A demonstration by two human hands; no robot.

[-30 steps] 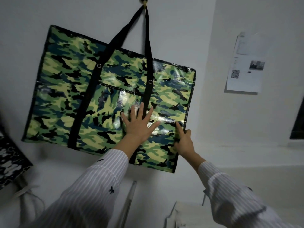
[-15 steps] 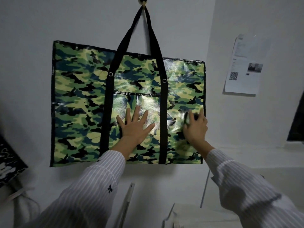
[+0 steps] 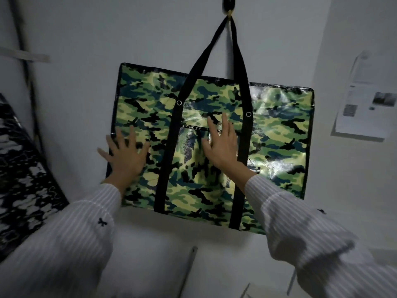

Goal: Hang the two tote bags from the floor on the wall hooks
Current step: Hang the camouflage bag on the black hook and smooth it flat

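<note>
A glossy green camouflage tote bag (image 3: 275,134) hangs flat against the white wall, its black straps looped over a hook (image 3: 229,9) at the top of the view. My left hand (image 3: 125,154) lies spread with straight fingers on the bag's left edge. My right hand (image 3: 222,145) presses flat on the bag's middle, between the two straps. A second tote, black with a white pattern (image 3: 23,175), shows partly at the left edge.
A printed paper sheet (image 3: 365,102) is stuck on the side wall at right. A dark pipe or cable (image 3: 28,72) runs down the wall at left. Pale furniture edges (image 3: 189,267) show below the bag.
My left hand slid from the bag's middle to its left edge. My right hand left the right edge and now lies on the middle. The view shifted left, so the bag sits further right.
</note>
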